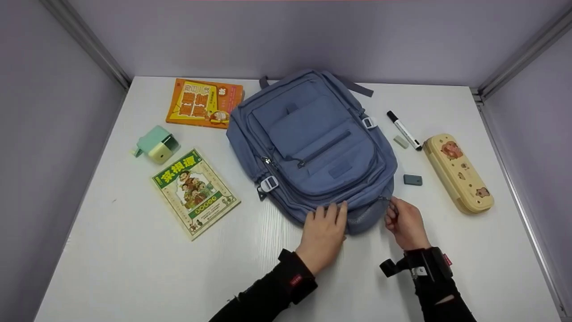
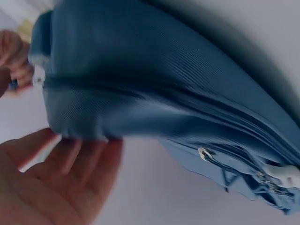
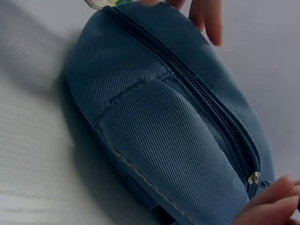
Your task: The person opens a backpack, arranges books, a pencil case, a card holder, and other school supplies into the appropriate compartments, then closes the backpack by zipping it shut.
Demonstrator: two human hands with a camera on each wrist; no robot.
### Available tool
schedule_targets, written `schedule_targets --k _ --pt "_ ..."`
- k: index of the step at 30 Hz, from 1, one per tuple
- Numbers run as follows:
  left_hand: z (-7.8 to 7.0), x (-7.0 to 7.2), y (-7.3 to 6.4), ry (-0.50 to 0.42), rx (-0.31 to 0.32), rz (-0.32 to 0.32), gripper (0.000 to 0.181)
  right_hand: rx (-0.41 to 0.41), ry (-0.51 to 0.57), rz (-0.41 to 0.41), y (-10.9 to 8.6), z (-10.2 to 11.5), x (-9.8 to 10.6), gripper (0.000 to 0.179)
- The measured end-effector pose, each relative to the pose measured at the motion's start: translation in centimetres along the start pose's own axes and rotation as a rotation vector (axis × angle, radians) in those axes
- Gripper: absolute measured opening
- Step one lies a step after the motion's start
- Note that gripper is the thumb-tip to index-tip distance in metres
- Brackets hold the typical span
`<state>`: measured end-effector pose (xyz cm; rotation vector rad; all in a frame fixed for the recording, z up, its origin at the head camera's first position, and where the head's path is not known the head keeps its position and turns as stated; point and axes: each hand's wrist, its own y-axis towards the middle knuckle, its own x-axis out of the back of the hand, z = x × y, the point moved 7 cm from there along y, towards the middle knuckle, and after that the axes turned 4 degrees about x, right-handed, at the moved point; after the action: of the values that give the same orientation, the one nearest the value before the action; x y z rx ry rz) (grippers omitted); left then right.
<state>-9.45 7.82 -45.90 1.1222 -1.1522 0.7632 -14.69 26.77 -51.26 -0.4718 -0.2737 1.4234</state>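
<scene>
1. Head view: a blue backpack [image 1: 321,154] lies front side up on the white table [image 1: 134,277], its lower end towards the person.
2. Left hand [image 1: 322,237]: its fingers, fairly straight, rest on the fabric at the bag's lower edge, apparently steadying it.
3. Right hand [image 1: 405,223]: curled in, pinching the pull by the metal slider [image 3: 254,178], at the near right corner of the bag. The two hands are apart, with the bag's lower edge between them.
4. Step in hand: working the zip [image 3: 206,93] seems to be the job. The slider sits at one end of the stretch in view; whether it is being opened or closed, I cannot tell.
5. Next move: if opening, it would call for an even pull along the track towards the left hand, with that hand keeping the cloth taut. Loose fabric could fold and catch in the teeth.
6. Around the bag: two books [image 1: 196,194] and a pencil sharpener [image 1: 158,144] lie left; a marker [image 1: 404,129], two erasers [image 1: 412,180] and a pencil case [image 1: 460,174] lie right, all outside it.
</scene>
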Motion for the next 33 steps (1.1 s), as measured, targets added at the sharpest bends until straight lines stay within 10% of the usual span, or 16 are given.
schedule_targets --k 8,19,26,33 --pt "-2.0 -2.3 -0.1 0.259 0.051 -0.153 0.041 -0.022 0.02 0.089 -0.3 -0.6 -1.0 0.04" --pt "-2.3 -3.8 -0.4 0.331 0.04 -0.299 0.02 -0.012 0.048 0.161 -0.3 -0.3 -1.2 0.038" --pt "-1.5 -3.5 -0.8 0.248 -0.098 -0.312 0.017 -0.045 0.161 0.128 0.0 -0.1 -0.6 0.041" --pt "2.5 -3.1 -1.8 0.041 -0.196 -0.241 0.01 -0.048 0.213 0.096 0.3 0.0 -0.3 0.043"
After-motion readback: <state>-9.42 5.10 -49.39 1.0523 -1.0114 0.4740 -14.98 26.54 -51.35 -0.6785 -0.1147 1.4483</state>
